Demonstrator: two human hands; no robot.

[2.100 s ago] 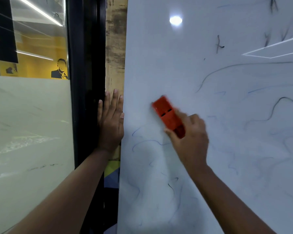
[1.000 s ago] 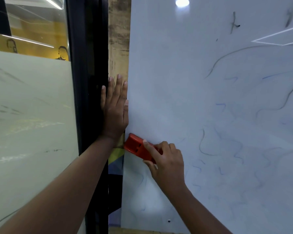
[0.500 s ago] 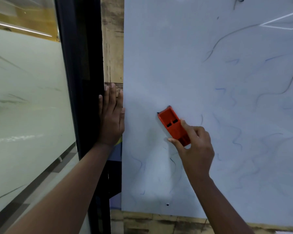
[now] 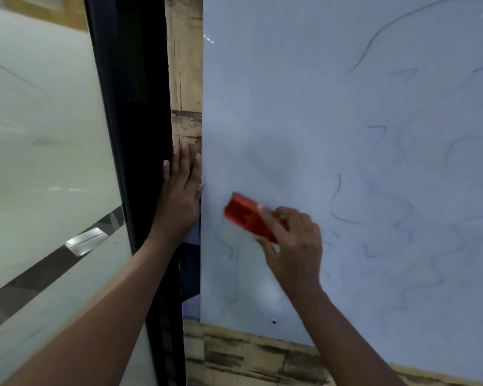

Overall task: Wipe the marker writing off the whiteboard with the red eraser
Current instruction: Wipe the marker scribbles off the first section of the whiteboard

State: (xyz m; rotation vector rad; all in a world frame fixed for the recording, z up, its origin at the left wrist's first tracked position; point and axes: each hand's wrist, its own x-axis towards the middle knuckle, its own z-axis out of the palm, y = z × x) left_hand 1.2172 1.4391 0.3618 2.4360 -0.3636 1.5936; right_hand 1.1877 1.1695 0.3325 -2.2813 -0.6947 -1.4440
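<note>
Right hand (image 4: pixel 292 243), fingers and thumb curled round the red plastic block eraser (image 4: pixel 247 217), pressing it flat and tilted against the lower left part of the glossy white whiteboard (image 4: pixel 318 121), among faint blue and grey marker squiggles (image 4: pixel 396 215). Left hand (image 4: pixel 179 196), fingers straight and held together, flat against the left edge of that board, beside the black door frame (image 4: pixel 134 107). Further left, frosted glass panel (image 4: pixel 45 140); below the board, worn wood-look wall (image 4: pixel 248 355).
</note>
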